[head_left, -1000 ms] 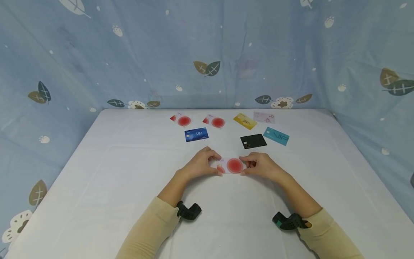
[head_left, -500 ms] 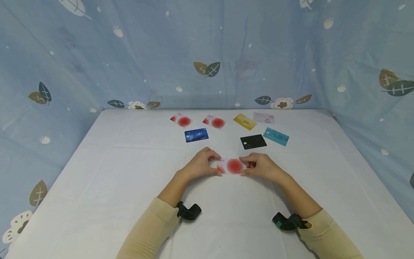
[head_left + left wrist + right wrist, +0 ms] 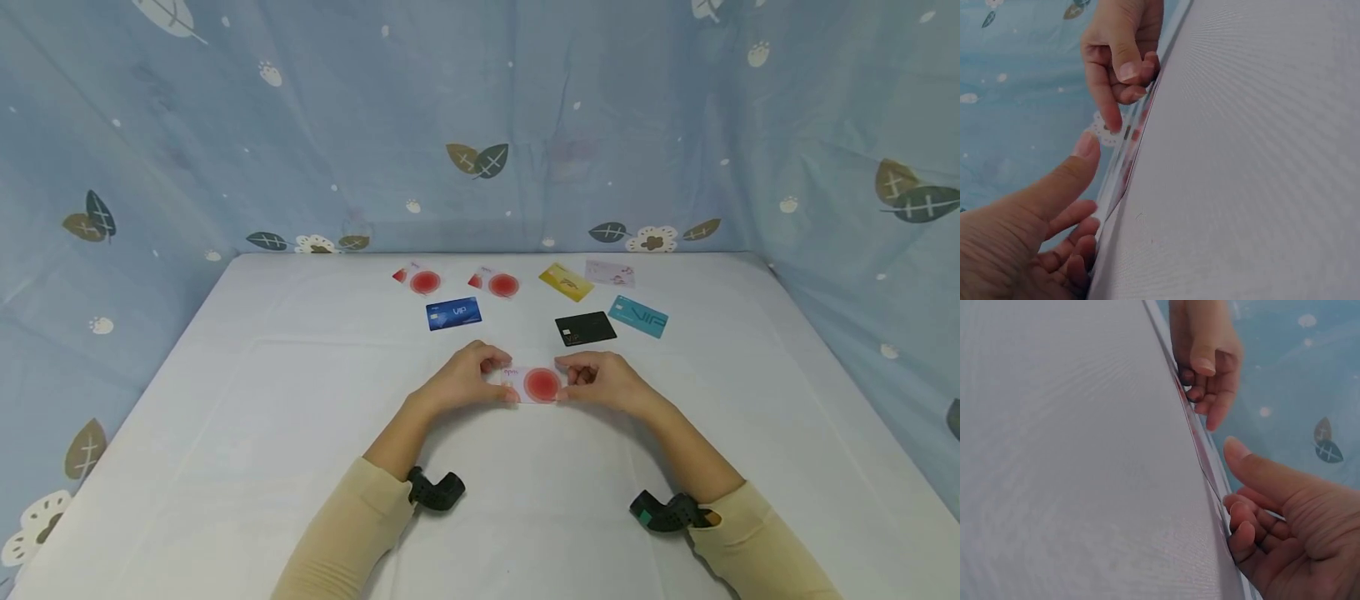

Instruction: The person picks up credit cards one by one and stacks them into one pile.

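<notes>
A pale pink card with a large red circle lies flat on the white table, in the middle of the head view. My left hand is at its left end, thumb and forefinger parted near the corners. My right hand frames the right end in the same way. From the side, in the left wrist view, the left thumb stands raised above the table and the other fingers curl loosely. The right thumb is likewise lifted in the right wrist view, where the card shows only as a thin edge.
Beyond the hands lie two more red-circle cards, a blue VIP card, a yellow card, a pale pink card, a black card and a teal card. A patterned blue cloth hangs behind.
The fingers and thumbs have loosened and shifted slightly at the ends of the card. The card and the others on the table stay in place.
</notes>
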